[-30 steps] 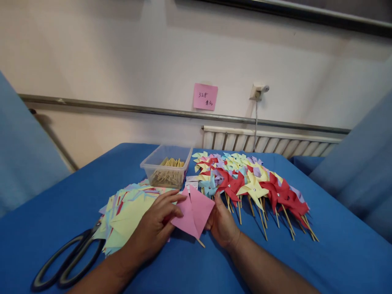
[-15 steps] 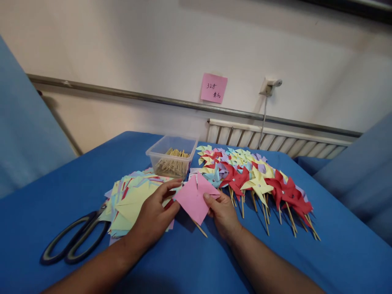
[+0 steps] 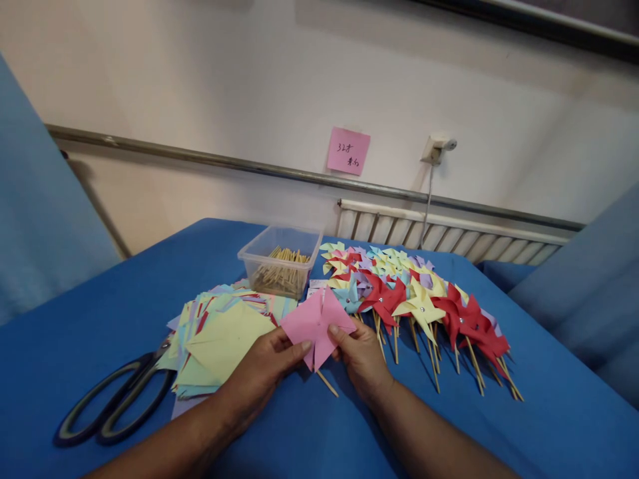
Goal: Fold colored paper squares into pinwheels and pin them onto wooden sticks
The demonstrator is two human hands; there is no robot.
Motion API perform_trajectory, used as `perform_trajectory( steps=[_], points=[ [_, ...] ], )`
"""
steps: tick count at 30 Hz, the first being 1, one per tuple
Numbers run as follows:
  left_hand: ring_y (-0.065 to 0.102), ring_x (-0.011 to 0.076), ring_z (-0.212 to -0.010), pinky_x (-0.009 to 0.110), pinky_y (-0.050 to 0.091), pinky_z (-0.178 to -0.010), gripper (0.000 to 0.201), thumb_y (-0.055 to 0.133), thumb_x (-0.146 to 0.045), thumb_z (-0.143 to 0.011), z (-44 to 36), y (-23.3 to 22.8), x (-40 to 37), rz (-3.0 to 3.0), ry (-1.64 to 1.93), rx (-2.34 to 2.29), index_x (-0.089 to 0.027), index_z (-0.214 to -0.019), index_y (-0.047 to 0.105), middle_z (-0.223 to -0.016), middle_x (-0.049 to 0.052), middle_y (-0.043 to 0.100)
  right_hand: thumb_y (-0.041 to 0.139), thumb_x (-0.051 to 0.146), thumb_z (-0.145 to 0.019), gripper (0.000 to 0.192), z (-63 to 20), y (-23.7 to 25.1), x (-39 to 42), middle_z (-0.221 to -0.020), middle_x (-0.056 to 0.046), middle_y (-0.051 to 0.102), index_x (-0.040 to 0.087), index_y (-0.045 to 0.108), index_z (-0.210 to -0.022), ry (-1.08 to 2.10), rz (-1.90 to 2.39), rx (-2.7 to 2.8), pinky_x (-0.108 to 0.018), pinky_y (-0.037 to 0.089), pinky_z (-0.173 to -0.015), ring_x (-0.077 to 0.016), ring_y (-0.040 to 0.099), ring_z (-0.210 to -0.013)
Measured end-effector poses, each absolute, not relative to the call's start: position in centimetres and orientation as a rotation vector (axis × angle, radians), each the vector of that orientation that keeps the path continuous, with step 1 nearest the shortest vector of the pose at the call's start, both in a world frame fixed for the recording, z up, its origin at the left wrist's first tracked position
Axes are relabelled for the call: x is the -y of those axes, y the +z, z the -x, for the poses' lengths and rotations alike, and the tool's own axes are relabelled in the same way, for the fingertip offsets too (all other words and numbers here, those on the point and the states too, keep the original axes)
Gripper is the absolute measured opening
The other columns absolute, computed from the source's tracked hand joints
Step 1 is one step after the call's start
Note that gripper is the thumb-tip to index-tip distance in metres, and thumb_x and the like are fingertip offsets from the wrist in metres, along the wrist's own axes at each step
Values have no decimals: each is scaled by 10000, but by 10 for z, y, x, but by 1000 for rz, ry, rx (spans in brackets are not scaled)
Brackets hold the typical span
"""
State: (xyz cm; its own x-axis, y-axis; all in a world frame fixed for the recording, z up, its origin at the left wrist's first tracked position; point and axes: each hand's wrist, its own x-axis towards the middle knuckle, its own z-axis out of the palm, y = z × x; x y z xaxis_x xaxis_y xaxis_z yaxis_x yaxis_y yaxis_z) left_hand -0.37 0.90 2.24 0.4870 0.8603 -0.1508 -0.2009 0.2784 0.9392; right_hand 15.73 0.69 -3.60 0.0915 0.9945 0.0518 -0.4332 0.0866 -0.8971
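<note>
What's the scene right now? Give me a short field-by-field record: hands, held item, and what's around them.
left hand: pinches the lower left of the pink paper square
right hand: pinches its lower right edge
pink paper square: lifted off the cloth, a wooden stick pokes out below
paper stack: left of the hands
scissors: far left, lying flat
stick tub: behind the stack
finished pinwheels: rows to the right
table: blue cloth
</note>
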Motion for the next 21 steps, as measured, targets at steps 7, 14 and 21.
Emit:
perform_trajectory(
  steps=[7,14,21],
  points=[
    [683,247,-815,345,519,-755,293,630,-394,-787,5,22,-12,-1041,816,-807,-162,-942,719,-896,81,754,756,404,-676,276,-153,-32,-3,-504,30,567,154,671,-756,1287,942,950,-217,354,-440,-91,461,-426],
    [678,210,-784,319,511,-754,282,583,-361,-837,7,25,-14,-962,855,-768,-158,-1002,690,-918,83,746,632,489,-785,332,-154,-26,5,-503,36,555,158,638,-800,1228,985,1097,-211,365,-462,-94,477,-441],
    [672,215,-706,335,515,-716,237,588,-358,-824,14,28,-19,-927,911,-823,-153,-891,687,-767,61,735,473,570,-860,430,-158,-31,0,-668,-11,625,162,608,-869,1094,964,938,-208,348,-440,-89,498,-459]
  ],
)
